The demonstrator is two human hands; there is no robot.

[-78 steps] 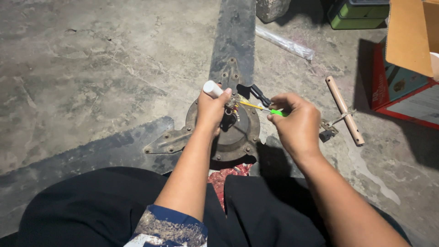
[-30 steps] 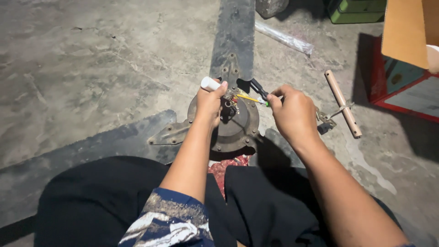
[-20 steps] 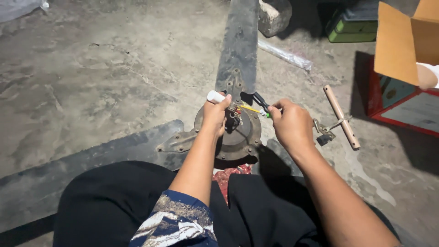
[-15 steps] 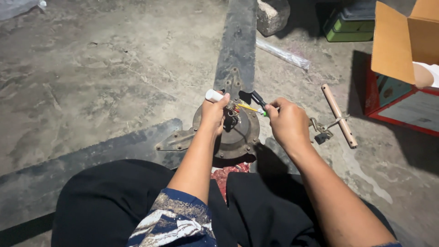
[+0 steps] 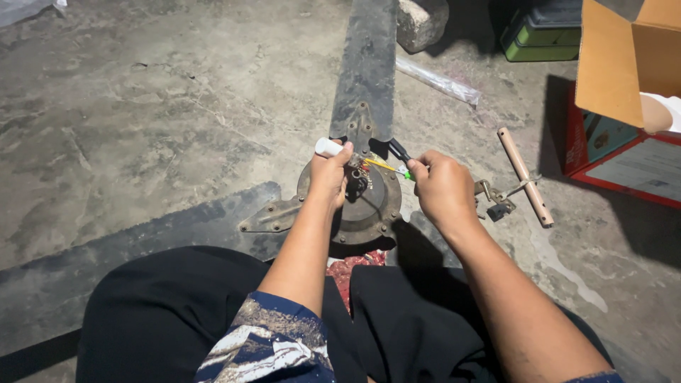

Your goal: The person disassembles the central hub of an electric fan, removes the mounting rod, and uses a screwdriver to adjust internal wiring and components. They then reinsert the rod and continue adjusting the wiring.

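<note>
Left hand [image 5: 328,174] pinches a white tube [image 5: 328,147] over the fan motor hub [image 5: 365,206], centre frame. Right hand [image 5: 443,188], at hub's 2 o'clock, fingers closed on a green-tipped yellow tool [image 5: 389,167].

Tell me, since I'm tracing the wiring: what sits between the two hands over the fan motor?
Head view: between left hand and right hand, coloured wires and a yellow-green tool above the motor hub.

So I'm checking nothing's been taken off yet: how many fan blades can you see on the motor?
2. One blade runs straight up from the motor hub. The other blade stretches left across the concrete floor. A third may be hidden under the person's legs.
</note>
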